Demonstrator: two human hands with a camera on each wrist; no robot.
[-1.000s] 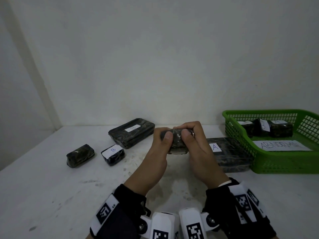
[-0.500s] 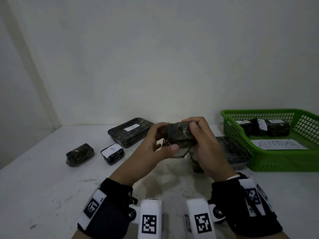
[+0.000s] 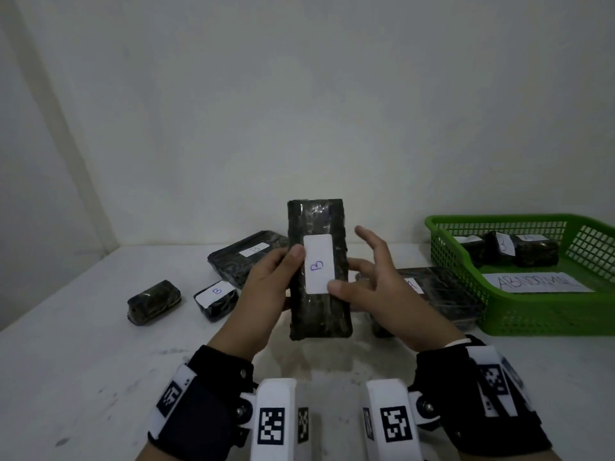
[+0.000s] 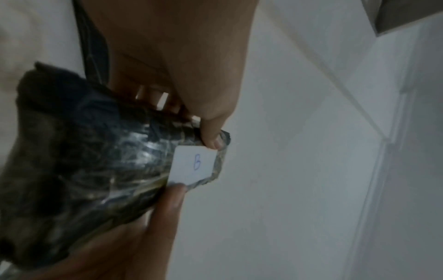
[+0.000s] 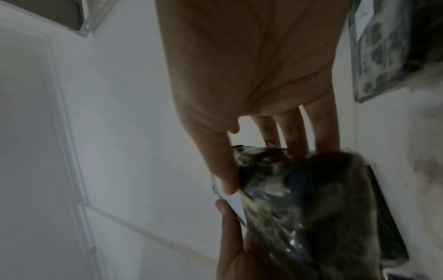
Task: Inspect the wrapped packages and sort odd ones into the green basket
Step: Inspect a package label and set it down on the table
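A dark wrapped package (image 3: 317, 307) stands upright above the table, its white label (image 3: 317, 267) marked "B" facing me. My left hand (image 3: 283, 271) grips its left edge, thumb on the front by the label. My right hand (image 3: 352, 277) pinches the right edge, thumb on the label's lower corner, fingers behind, index finger raised free. The left wrist view shows the package (image 4: 95, 161) and the label (image 4: 194, 164) between both thumbs. In the right wrist view the package (image 5: 299, 199) is blurred. The green basket (image 3: 532, 314) sits at the right and holds dark packages (image 3: 522, 252).
On the white table (image 3: 83, 361) lie a small unlabelled package (image 3: 154, 301), a small "B" package (image 3: 216, 299), a large flat package (image 3: 246, 257) behind my left hand and a large "A" package (image 3: 442, 294) beside the basket. A paper reading "ABNORMAL" (image 3: 532, 282) lies in the basket.
The package was held low and end-on between both hands. It has been lifted and turned upright, so its "B" label now faces me, and my right fingers have spread.
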